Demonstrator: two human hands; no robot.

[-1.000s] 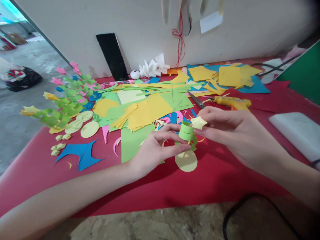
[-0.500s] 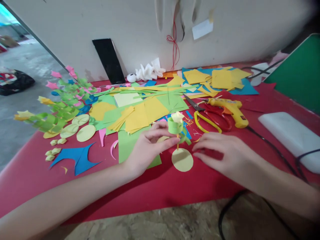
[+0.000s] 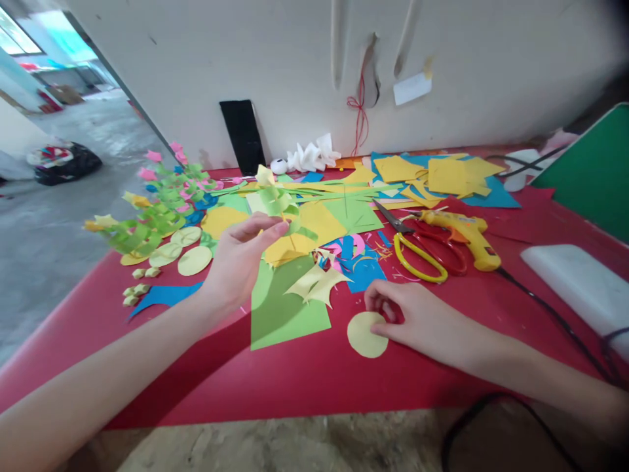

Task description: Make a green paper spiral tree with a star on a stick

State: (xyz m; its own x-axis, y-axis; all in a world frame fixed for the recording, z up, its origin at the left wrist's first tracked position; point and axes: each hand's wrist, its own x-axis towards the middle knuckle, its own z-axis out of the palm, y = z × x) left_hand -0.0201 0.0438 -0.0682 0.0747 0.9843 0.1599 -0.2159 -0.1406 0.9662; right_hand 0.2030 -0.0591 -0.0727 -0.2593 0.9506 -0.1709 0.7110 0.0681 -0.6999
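Note:
My left hand [image 3: 248, 259] is closed, pinching the thin orange stem of a paper flower [image 3: 278, 196] with curled green leaves and a pale yellow star on top. It is raised over the green and yellow sheets. My right hand [image 3: 393, 314] has its fingers curled, thumb and fingertips at the right edge of a pale yellow paper disc [image 3: 364, 335]. The disc lies at the front of the red table. Between my hands are a green sheet [image 3: 289, 314] and a cut-out cream paper scrap [image 3: 314, 283].
Scissors [image 3: 420, 259] and a yellow glue gun [image 3: 466, 236] lie to the right, beside a white block [image 3: 580, 285] and cables. Finished paper flowers [image 3: 147, 216], pale discs [image 3: 195, 261] and small paper stars [image 3: 137, 288] are at the left. A black phone [image 3: 244, 139] leans on the wall.
My left hand has moved left and away from me with the paper flower, off the pale disc. My right hand has come in to the disc's edge. The view has shifted slightly.

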